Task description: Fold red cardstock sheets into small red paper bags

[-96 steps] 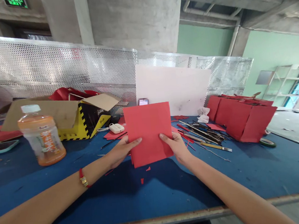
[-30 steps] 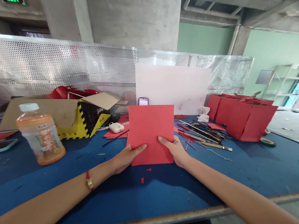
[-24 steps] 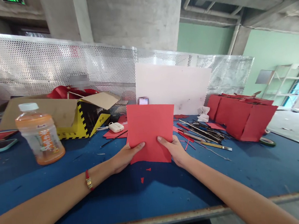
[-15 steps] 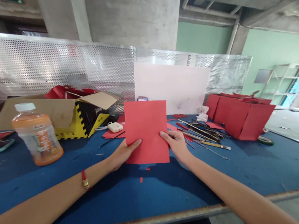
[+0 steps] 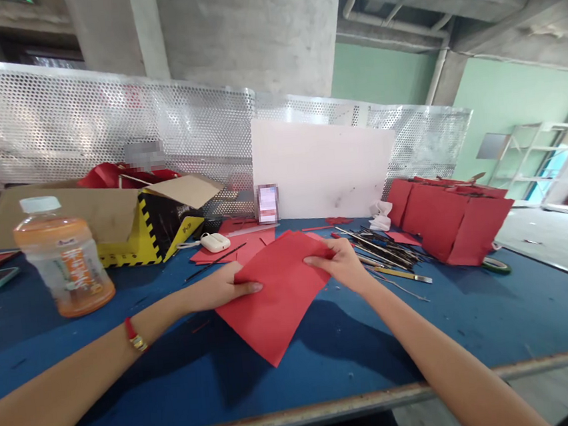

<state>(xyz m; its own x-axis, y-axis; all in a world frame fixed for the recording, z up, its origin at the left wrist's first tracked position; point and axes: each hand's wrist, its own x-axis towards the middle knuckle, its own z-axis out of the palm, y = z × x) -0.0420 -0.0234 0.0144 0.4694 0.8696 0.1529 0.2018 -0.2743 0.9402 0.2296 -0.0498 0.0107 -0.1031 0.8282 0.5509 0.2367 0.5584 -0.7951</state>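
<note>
The red sheet [image 5: 276,294] at the centre of the frame is seen to be thin, matt, smooth paper, laid partly over a table [image 5: 499,313] covered in dull, slightly fuzzy blue cloth and edged along the bottom with a worn, rust-flecked metal rail [image 5: 284,424]. At the left, a bottle [image 5: 63,268] of clear glossy plastic is shown beside a box [image 5: 113,213] of matt brown cardboard. Across the back, a screen [image 5: 79,125] of bright perforated sheet metal is found, with a smooth white board [image 5: 320,169] before it and a rough concrete column [image 5: 247,36] above.

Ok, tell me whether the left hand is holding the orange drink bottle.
No, the left hand holds the red paper sheet; the orange drink bottle stands apart.
</note>
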